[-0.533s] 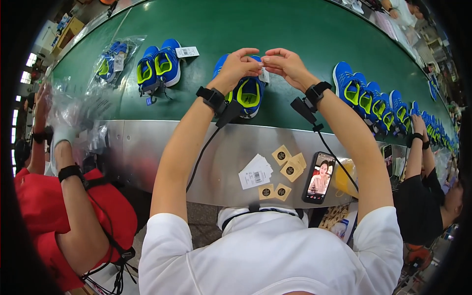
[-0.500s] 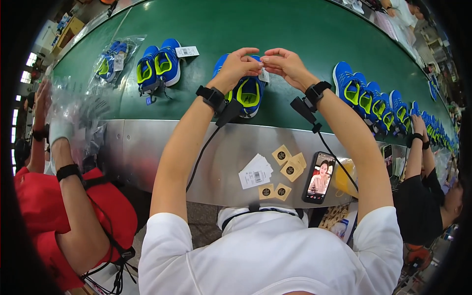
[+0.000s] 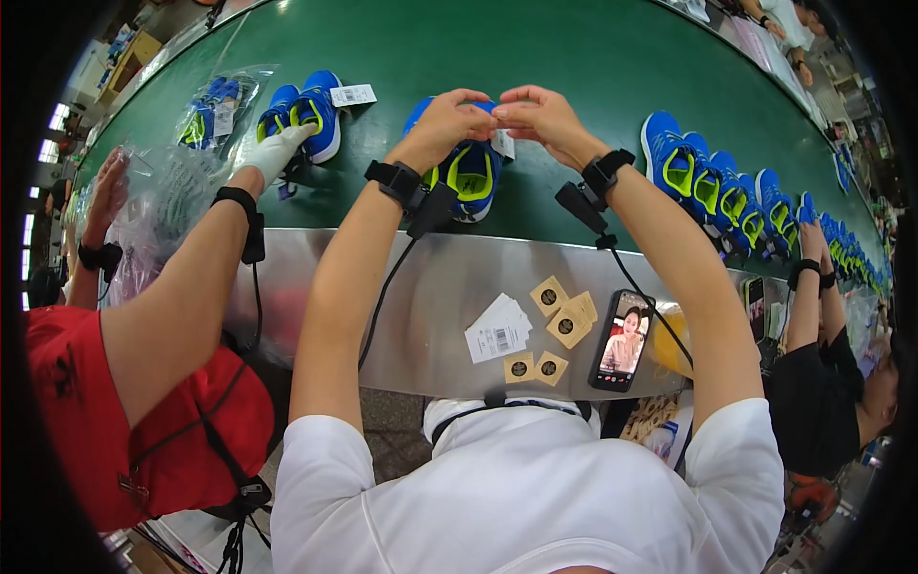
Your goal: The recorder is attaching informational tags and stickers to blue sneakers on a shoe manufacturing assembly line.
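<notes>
Above a green counter (image 3: 583,43), a worker in a white shirt is bringing two bare hands together over a pair of blue shoes (image 3: 474,180) with lime-green linings. The left hand (image 3: 448,126) is covering part of the pair from the near side, its fingers curling inward, while the right hand (image 3: 547,121) is leaning in from the other side with fingers bent, the fingertips of both meeting or nearly so. A white tag (image 3: 505,145) is showing just below those fingertips; whether either hand is gripping it, or anything else, cannot be told. The shoes are sitting directly beneath the hands, toes pointing away from the worker, near the counter's metal ledge (image 3: 435,330). On that ledge, white printed cards (image 3: 499,330) are lying fanned beside gold square cards (image 3: 568,328), and a phone (image 3: 623,342) is glowing to their right. At left, a co-worker's white-gloved hand (image 3: 277,153) is touching another tagged blue pair (image 3: 322,103), with bagged shoes (image 3: 212,110) lying beyond; at right, a row of matching shoes (image 3: 710,187) is stretching along the counter.
</notes>
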{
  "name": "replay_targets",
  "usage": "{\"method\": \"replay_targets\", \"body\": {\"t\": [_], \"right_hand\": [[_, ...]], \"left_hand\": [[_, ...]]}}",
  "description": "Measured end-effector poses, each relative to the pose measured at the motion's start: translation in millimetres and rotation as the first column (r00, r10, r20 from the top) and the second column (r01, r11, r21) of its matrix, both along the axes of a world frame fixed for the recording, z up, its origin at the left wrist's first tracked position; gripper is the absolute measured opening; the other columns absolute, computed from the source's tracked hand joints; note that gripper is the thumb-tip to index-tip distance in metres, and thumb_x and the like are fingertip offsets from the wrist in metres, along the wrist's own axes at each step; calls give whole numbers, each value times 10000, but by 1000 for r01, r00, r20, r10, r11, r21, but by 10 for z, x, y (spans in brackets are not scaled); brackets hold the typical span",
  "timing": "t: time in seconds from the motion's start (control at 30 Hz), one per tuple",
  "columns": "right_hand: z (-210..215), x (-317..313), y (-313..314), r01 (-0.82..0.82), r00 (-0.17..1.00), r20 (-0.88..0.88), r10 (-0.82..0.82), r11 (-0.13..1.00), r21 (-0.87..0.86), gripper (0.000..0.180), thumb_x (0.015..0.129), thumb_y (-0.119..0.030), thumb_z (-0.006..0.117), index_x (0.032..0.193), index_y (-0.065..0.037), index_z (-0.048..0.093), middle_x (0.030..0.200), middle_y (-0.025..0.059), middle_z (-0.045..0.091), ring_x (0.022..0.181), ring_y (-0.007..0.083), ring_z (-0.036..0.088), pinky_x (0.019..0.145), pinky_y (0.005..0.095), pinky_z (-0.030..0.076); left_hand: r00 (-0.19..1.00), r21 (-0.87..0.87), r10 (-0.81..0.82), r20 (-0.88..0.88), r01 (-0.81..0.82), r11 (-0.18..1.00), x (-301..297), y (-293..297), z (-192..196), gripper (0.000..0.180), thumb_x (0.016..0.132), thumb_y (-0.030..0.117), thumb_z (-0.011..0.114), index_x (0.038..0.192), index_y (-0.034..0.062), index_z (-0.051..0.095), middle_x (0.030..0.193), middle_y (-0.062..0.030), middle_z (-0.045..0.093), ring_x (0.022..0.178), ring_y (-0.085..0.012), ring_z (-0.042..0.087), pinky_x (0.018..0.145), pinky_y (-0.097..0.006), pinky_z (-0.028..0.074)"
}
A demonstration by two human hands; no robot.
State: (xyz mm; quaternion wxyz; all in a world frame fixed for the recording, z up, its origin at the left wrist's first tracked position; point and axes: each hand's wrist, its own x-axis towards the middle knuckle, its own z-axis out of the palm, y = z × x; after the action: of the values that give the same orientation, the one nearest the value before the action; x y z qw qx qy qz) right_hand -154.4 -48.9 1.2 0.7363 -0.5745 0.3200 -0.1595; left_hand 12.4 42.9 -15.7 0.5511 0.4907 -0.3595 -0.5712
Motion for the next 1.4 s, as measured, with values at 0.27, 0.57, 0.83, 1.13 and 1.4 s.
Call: {"method": "replay_targets", "body": {"t": [0.27, 0.57, 0.83, 1.13, 1.4], "right_hand": [[-84, 241, 21, 2, 1000, -15, -6, 958, -288, 264, 777, -97, 687, 985, 14, 568, 901, 96, 647, 778, 145, 652, 652, 257, 545], [424, -498, 1068, 164, 958, 58, -282, 368, -915, 186, 777, -152, 617, 920, -36, 589, 811, 134, 623, 780, 334, 600, 688, 420, 472], [157, -1766, 2299, -244, 784, -529, -326, 621, -745, 215, 765, -187, 661, 916, -51, 592, 849, 88, 594, 776, 283, 604, 631, 373, 487], [-42, -1778, 2270, -291, 727, -570, -384, 578, -762, 303, 705, -226, 718, 890, -51, 553, 912, 69, 511, 856, 245, 555, 654, 376, 481], [-74, -1968, 2306, -76, 832, -471, -293, 780, -621, 210, 845, -196, 568, 759, -9, 528, 769, 144, 541, 738, 338, 557, 642, 436, 435]], "left_hand": [[999, -34, 12, 53, -10, 999, 131, 49, -103, 475, 754, 22, 663, 1172, -88, 466, 868, -148, 644, 751, -187, 636, 699, -265, 516], [610, -434, 380, 695, -66, 899, -607, 846, 283, 171, 783, 115, 678, 883, -7, 611, 789, -101, 610, 705, -189, 605, 613, -286, 470], [193, -96, 37, 981, 309, 946, -1191, 2130, 286, 375, 647, 299, 776, 846, 41, 590, 805, -90, 544, 719, -267, 549, 596, -362, 425], [301, 139, -193, 934, 193, 971, -1032, 2188, 84, 298, 699, 209, 742, 848, 36, 551, 766, -100, 518, 726, -288, 516, 642, -365, 402], [901, 278, -168, 399, 56, 959, -1060, 2188, 142, 243, 957, 164, 446, 1017, -43, 558, 934, -94, 617, 833, -159, 568, 747, -270, 438]]}}
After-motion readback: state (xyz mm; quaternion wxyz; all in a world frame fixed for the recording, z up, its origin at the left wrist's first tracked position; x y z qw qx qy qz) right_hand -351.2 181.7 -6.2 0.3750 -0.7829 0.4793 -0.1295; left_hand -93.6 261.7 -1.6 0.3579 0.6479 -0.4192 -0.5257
